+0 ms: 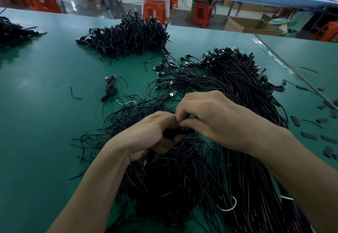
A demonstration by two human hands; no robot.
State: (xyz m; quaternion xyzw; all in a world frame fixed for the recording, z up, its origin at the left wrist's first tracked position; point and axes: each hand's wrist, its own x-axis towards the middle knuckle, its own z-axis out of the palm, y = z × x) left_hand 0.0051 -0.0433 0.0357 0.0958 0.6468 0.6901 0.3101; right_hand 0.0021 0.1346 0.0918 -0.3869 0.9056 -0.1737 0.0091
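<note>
Head view: your left hand (151,132) and right hand (210,119), fingers curled, pinch a thin black cable bundle (175,132); light, limp, springy — grip its gathered middle.

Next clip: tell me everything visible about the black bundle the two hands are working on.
The black cable bundle is a small, dark bunch of thin, seemingly plastic-sheathed cord, lying roughly level above the loose cable heap. The left hand grips it from below with curled fingers; the right hand pinches its top with thumb and fingertips. The hands hide most of it, so its ends cannot be seen.
</note>
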